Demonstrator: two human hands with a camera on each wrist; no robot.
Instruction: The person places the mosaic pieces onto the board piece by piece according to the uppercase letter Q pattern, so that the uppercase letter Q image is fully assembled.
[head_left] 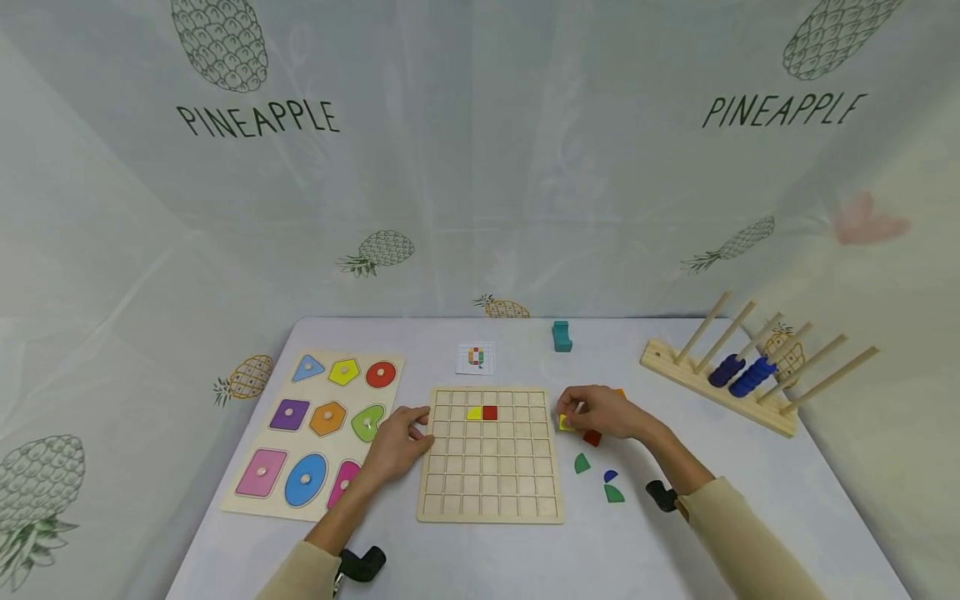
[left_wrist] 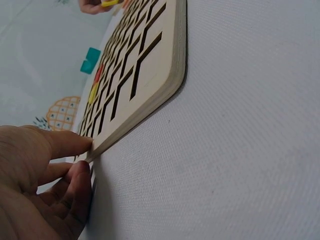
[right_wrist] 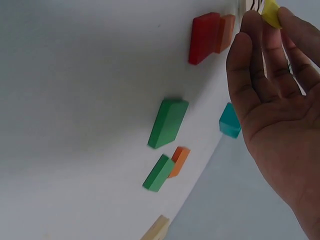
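Observation:
A pale wooden grid board [head_left: 489,513] lies flat on the table, with a yellow square tile [head_left: 474,413] and a red square tile [head_left: 490,413] side by side in its upper part. My left hand [head_left: 396,446] rests its fingertips against the board's left edge, steadying it; the left wrist view shows the fingers touching the rim. Right of the board, my right hand [head_left: 606,412] pinches another yellow piece [right_wrist: 271,14] between thumb and fingers. Beneath and beside that hand lie a red block [right_wrist: 203,39] and an orange block [right_wrist: 225,34], partly covered in the head view.
Green pieces [head_left: 614,494] and a small blue piece [head_left: 611,476] lie right of the board. Behind it are a pattern card [head_left: 486,368] and a teal block [head_left: 562,337]. A shape puzzle [head_left: 262,507] lies left; a peg rack [head_left: 780,423] with blue beads stands right.

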